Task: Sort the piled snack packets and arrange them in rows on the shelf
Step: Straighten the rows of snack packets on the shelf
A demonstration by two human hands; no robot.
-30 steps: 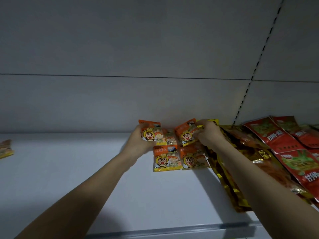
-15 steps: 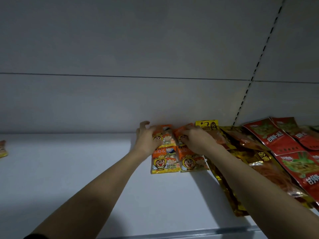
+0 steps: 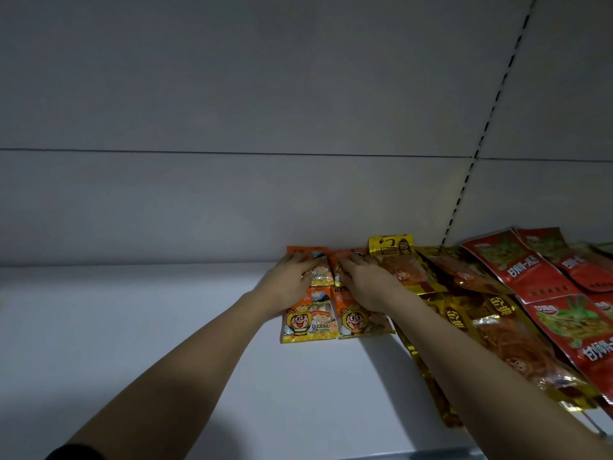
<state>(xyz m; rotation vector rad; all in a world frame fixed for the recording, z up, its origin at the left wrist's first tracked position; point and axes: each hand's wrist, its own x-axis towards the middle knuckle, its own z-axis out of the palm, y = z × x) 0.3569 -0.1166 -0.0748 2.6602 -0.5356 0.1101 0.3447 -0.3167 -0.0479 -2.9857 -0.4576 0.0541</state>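
In the middle of the frame the left hand [image 3: 292, 278] is lying flat on the back-left orange packet [image 3: 313, 265], with its fingers [image 3: 293, 258] stretched toward the back wall [image 3: 232, 207]. The fingers are almost straight and are pressing, not gripping. Just beside it, the right hand [image 3: 368, 282] is pressing in the same way on the back-right orange packet [image 3: 348, 257]; its fingers are also nearly straight and are holding nothing. I think both hands are flattening these two packets and pushing them against the wall so that the back row is sitting square.

Below the hands, nearer to the camera, the front-left orange packet [image 3: 310, 318] and the front-right orange packet [image 3: 360, 318] are lying side by side on the white shelf [image 3: 149, 327], touching each other, with their upper edges under the palms. Together the four are forming two short rows.

To the right of the frame the gold packets [image 3: 497, 323] are overlapping each other in a slanted line, and one gold packet [image 3: 394, 257] is leaning at the wall just beside the right hand. Further right the red packets [image 3: 520, 263] are also overlapping. These look less tidy, so in my judgement the sorting is only partly done, and the orange group is being finished first.
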